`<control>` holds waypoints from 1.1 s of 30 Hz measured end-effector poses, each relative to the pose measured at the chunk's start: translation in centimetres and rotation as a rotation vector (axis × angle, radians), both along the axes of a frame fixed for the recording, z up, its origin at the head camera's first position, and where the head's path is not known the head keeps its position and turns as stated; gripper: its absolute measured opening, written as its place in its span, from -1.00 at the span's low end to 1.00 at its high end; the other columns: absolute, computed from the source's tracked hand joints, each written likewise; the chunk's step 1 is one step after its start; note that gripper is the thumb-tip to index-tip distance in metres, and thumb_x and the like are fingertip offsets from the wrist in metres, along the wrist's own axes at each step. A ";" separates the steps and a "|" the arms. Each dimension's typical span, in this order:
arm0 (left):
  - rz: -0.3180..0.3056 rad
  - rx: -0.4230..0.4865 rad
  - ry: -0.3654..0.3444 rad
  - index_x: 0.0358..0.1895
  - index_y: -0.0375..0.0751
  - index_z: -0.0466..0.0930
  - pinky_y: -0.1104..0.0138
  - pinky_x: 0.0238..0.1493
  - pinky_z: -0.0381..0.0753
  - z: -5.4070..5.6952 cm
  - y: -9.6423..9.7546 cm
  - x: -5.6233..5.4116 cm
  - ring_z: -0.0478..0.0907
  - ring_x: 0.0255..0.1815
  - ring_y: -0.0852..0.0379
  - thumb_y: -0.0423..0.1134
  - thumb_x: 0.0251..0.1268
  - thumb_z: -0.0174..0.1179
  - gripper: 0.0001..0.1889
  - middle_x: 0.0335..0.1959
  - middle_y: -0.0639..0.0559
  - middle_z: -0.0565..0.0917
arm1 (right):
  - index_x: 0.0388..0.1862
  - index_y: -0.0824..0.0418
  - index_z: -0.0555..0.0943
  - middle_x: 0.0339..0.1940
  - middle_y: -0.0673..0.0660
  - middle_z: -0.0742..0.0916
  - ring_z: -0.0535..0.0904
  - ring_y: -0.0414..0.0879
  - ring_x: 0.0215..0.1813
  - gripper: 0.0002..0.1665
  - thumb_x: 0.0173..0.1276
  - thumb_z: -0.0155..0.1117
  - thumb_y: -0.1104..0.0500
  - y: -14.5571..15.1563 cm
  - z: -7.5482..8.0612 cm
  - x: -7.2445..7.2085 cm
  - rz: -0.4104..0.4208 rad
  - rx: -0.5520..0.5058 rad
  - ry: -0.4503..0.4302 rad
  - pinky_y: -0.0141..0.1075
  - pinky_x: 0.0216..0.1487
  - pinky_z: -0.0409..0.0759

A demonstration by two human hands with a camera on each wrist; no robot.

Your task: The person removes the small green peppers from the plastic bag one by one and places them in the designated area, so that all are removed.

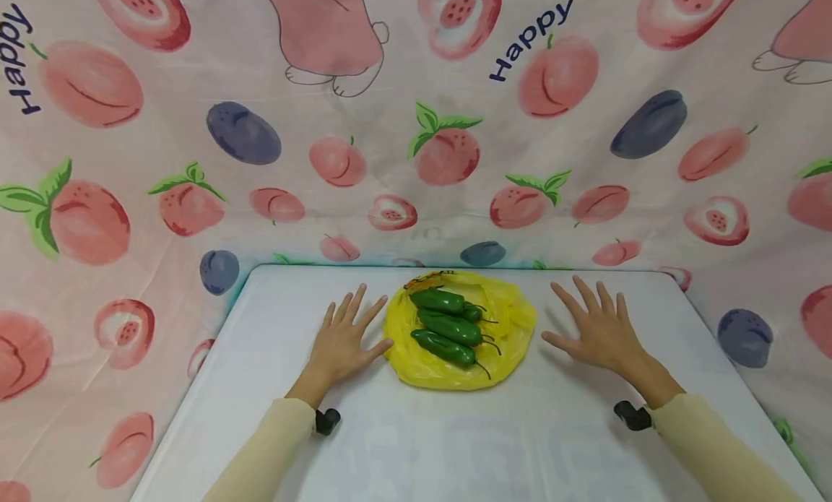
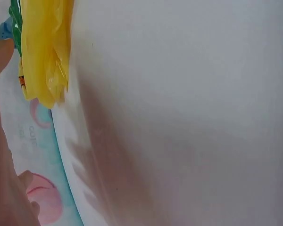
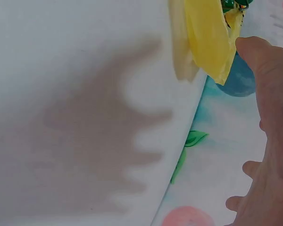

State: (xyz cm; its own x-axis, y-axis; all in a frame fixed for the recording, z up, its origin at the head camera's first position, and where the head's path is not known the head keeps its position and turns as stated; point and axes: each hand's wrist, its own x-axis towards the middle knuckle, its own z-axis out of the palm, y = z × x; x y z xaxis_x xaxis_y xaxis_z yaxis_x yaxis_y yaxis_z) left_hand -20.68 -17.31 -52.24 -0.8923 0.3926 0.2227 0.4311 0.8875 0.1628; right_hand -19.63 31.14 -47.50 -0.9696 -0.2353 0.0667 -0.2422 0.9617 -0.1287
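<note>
Several glossy green chili peppers (image 1: 448,329) with thin curved stems lie on a crumpled yellow plastic bag (image 1: 416,372) near the table's back edge. To the left of the bag is my left hand (image 1: 341,344), fingers spread, its thumb tip at the bag's rim; whether it touches cannot be told. On the other side, my right hand (image 1: 601,334) spreads its fingers a little apart from the bag. Both hands hold nothing and cast shadows on the table. The left wrist view catches the bag (image 2: 45,56) at upper left; the right wrist view has the bag (image 3: 207,40) at top.
A white table (image 1: 448,451) carries the bag. Behind and beside it hangs a pink cloth (image 1: 390,112) printed with peaches, plums and the word Happy. Each wrist wears a small black camera, one on the left (image 1: 328,420) and one on the right (image 1: 632,416).
</note>
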 end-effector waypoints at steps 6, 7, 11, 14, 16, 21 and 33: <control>-0.075 0.060 -0.007 0.66 0.27 0.03 -0.26 0.51 0.12 -0.3 1.1 0.0 0.23 0.55 -0.27 0.38 0.39 0.08 -0.15 0.72 -0.05 -0.14 | 0.69 -0.10 0.05 0.63 0.43 0.15 -0.04 0.66 0.52 0.18 0.25 0.28 -0.49 -0.3 0.3 -0.7 0.017 -0.007 0.020 0.59 0.40 -0.24; -0.090 0.073 -0.014 0.66 0.27 0.04 -0.24 0.51 0.15 -0.4 1.2 0.0 0.26 0.53 -0.27 0.37 0.39 0.09 -0.15 0.72 -0.03 -0.16 | 0.69 -0.09 0.06 0.63 0.43 0.16 -0.03 0.65 0.52 0.17 0.26 0.29 -0.48 -0.4 0.3 -0.8 0.018 -0.005 0.022 0.59 0.40 -0.23; -0.142 0.143 -0.052 0.66 0.26 0.04 -0.19 0.48 0.25 -0.3 1.9 0.2 0.35 0.47 -0.25 0.32 0.40 0.13 -0.16 0.72 0.10 -0.20 | 0.68 -0.08 0.10 0.62 0.42 0.18 -0.01 0.64 0.53 0.16 0.24 0.32 -0.46 -0.8 0.6 -1.1 0.021 -0.002 0.027 0.58 0.40 -0.21; -0.166 0.200 -0.082 0.65 0.23 0.07 -0.24 0.42 0.30 -0.2 2.2 0.4 0.39 0.44 -0.27 0.28 0.40 0.16 -0.17 0.72 0.16 -0.19 | 0.68 -0.07 0.09 0.62 0.42 0.18 0.00 0.63 0.53 0.15 0.26 0.32 -0.44 -1.1 0.8 -1.5 0.027 -0.003 0.027 0.57 0.41 -0.22; -0.171 0.238 -0.107 0.64 0.19 0.13 -0.28 0.38 0.32 -0.2 2.4 0.4 0.39 0.44 -0.28 0.27 0.40 0.17 -0.19 0.71 0.18 -0.17 | 0.68 -0.06 0.09 0.62 0.43 0.17 0.01 0.63 0.52 0.14 0.27 0.32 -0.42 -1.3 1.0 -1.6 0.037 -0.004 0.029 0.58 0.41 -0.21; -0.178 0.349 -0.174 0.47 0.05 0.40 -0.34 0.37 0.30 -0.4 2.8 0.3 0.24 0.54 -0.26 0.23 0.39 0.20 -0.33 0.71 0.06 -0.05 | 0.67 -0.04 0.11 0.62 0.42 0.19 0.07 0.62 0.50 0.11 0.29 0.31 -0.41 -1.9 1.6 -2.0 0.063 -0.006 0.042 0.58 0.40 -0.14; -0.229 0.688 -0.356 0.02 -0.13 0.61 -0.23 0.32 0.43 -0.5 3.7 0.0 0.18 0.58 -0.27 -0.06 0.28 0.39 -0.66 0.62 -0.12 0.22 | 0.60 0.06 0.25 0.56 0.39 0.31 0.28 0.52 0.42 0.00 0.32 0.38 -0.29 -5.0 2.5 -3.9 0.224 -0.144 0.107 0.49 0.34 0.22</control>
State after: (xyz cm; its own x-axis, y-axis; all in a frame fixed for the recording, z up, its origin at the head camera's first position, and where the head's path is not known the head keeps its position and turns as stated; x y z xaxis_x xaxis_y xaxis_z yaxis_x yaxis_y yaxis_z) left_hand -20.68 -13.61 -52.69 -0.8691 0.4530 0.1986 0.4098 0.4346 0.8020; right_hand -23.48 26.11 -45.04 -0.8805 -0.4232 0.2137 -0.4656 0.8566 -0.2223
